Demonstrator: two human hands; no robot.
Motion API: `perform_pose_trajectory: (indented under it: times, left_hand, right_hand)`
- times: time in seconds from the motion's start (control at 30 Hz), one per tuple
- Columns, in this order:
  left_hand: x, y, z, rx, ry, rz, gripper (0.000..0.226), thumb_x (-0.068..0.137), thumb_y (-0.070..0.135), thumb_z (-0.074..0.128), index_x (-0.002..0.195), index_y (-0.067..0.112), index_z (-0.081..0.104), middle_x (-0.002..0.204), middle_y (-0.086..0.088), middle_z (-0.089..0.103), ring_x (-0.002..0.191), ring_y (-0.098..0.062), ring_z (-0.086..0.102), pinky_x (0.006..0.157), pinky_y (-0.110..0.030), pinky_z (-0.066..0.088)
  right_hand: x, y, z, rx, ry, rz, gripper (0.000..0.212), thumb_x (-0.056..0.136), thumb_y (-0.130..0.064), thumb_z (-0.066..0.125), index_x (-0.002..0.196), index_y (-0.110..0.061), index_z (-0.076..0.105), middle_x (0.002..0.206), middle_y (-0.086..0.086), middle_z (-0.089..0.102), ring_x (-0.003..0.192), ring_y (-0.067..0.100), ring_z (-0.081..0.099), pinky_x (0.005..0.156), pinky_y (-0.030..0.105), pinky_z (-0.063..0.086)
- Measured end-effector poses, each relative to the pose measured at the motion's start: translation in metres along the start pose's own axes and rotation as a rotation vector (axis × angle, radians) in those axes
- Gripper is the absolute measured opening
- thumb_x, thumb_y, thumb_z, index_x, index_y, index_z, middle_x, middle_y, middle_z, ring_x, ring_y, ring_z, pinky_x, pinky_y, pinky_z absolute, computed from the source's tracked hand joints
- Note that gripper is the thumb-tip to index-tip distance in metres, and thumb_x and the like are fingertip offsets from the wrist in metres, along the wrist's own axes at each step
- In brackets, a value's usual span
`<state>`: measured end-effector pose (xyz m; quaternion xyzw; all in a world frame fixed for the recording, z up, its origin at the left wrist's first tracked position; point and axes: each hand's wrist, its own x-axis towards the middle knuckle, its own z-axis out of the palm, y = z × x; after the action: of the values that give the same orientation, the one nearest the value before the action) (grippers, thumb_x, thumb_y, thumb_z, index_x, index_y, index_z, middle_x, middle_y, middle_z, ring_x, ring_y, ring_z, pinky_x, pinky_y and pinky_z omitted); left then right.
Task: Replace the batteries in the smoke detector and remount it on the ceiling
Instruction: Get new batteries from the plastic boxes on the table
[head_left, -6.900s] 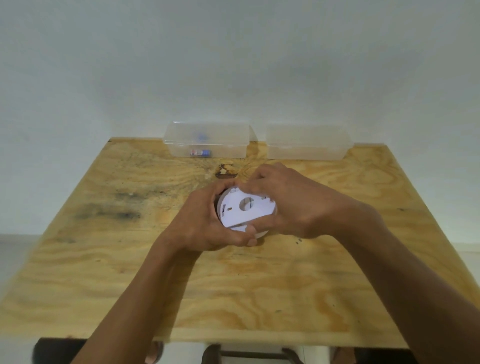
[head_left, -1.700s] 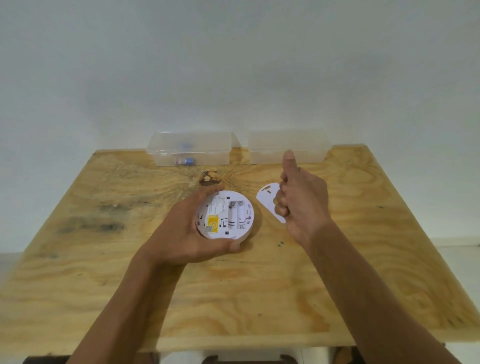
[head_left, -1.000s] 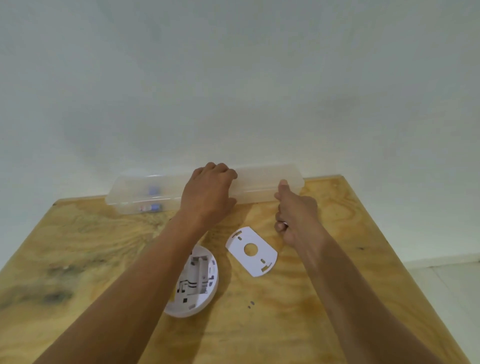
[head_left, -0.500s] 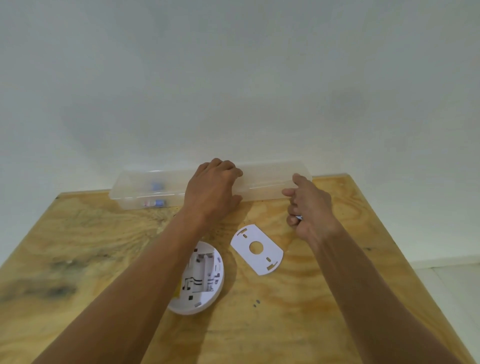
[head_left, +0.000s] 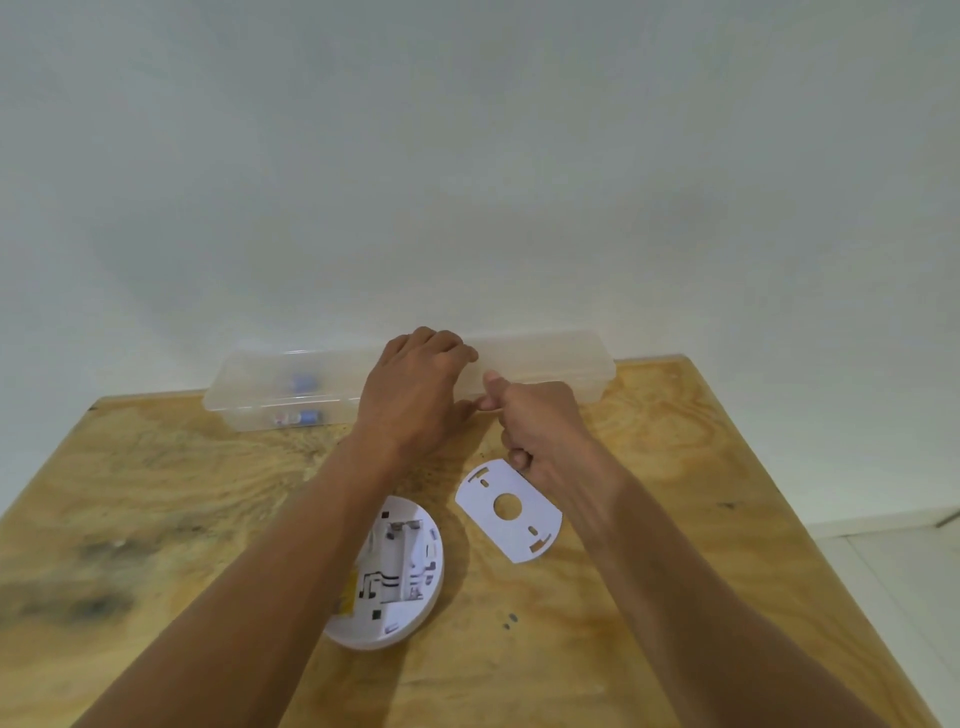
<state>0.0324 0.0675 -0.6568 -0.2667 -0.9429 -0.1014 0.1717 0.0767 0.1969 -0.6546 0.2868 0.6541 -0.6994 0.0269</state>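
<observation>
My left hand (head_left: 415, 395) lies on the clear boxes, its fingers (head_left: 441, 343) curled over the top where the left clear box (head_left: 270, 384) meets the right clear box (head_left: 561, 358). My right hand (head_left: 540, 421) sits just beside it, fingers curled into a fist, thumb against the right box's front; whether it holds anything I cannot tell. The left box holds batteries (head_left: 304, 400) with blue ends; the right box's contents I cannot make out. The smoke detector (head_left: 400, 577) lies open-side up on the worktop (head_left: 675, 519), nearer me than the boxes, under my left forearm. Its white mounting plate (head_left: 511, 512) lies just right of it, below my right hand.
</observation>
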Motion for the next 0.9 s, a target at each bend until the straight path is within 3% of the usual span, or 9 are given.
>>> perform_pose_trajectory:
  times: [0.2,0.33,0.47,0.57,0.7,0.8,0.9]
  left_hand:
    - [-0.004,0.002,0.000,0.069,-0.009,0.013,0.056,0.086,0.035,0.073,0.137,0.018,0.055,0.136,0.000,0.059,0.127,-0.024,0.048,0.106,-0.037,0.033]
    - [-0.003,0.005,-0.005,0.077,-0.006,0.011,0.079,0.080,0.030,0.077,0.147,0.019,0.037,0.139,-0.004,0.053,0.124,-0.027,0.050,0.106,-0.039,0.035]
    - [-0.006,0.006,-0.009,0.040,0.024,-0.004,0.102,0.072,0.034,0.084,0.154,0.017,0.025,0.162,-0.012,0.022,0.140,-0.034,0.032,0.107,-0.045,0.038]
    - [-0.008,0.005,-0.008,0.093,0.022,-0.042,0.111,0.074,0.044,0.081,0.159,0.023,0.014,0.167,-0.010,0.002,0.150,-0.036,0.013,0.112,-0.051,0.035]
    - [-0.006,0.007,-0.011,0.145,0.036,-0.064,0.119,0.069,0.050,0.082,0.160,0.022,0.011,0.166,-0.012,0.009,0.149,-0.039,0.013,0.113,-0.054,0.033]
    - [-0.004,0.009,-0.011,0.184,0.042,-0.068,0.120,0.068,0.049,0.081,0.160,0.020,0.011,0.163,-0.013,0.018,0.145,-0.040,0.019,0.112,-0.053,0.032]
    - [-0.004,0.010,-0.011,0.201,0.033,-0.070,0.119,0.069,0.046,0.080,0.161,0.019,0.009,0.161,-0.011,0.018,0.144,-0.038,0.021,0.112,-0.051,0.031]
  right_hand:
    - [-0.001,-0.015,-0.006,-0.095,-0.059,-0.039,0.034,0.089,-0.038,0.068,0.079,-0.006,0.073,0.037,-0.010,0.036,0.032,0.009,0.026,0.033,0.019,0.023]
    - [0.002,-0.037,-0.018,-0.187,-0.169,-0.091,0.025,0.081,-0.030,0.077,0.094,-0.010,0.073,0.055,-0.006,0.040,0.034,0.007,0.028,0.034,0.019,0.023]
    - [0.008,-0.061,-0.024,-0.374,-0.222,-0.191,0.024,0.082,-0.018,0.076,0.105,-0.022,0.069,0.047,-0.012,0.052,0.039,0.008,0.032,0.033,0.018,0.025]
    - [0.013,-0.076,-0.025,-0.538,-0.237,-0.203,0.029,0.083,-0.012,0.074,0.110,-0.017,0.067,0.071,0.000,0.052,0.052,0.012,0.041,0.037,0.019,0.031]
    - [0.022,-0.086,-0.025,-0.842,-0.304,-0.311,0.038,0.085,-0.002,0.064,0.119,-0.018,0.063,0.089,0.001,0.057,0.076,0.018,0.056,0.056,0.027,0.048]
    - [0.031,-0.079,-0.023,-1.117,-0.195,-0.518,0.034,0.089,-0.004,0.063,0.121,-0.014,0.066,0.104,0.006,0.059,0.096,0.022,0.058,0.078,0.027,0.045]
    - [0.037,-0.068,-0.023,-1.169,-0.182,-0.561,0.025,0.088,-0.007,0.069,0.112,-0.011,0.071,0.121,0.007,0.066,0.113,0.024,0.060,0.088,0.025,0.045]
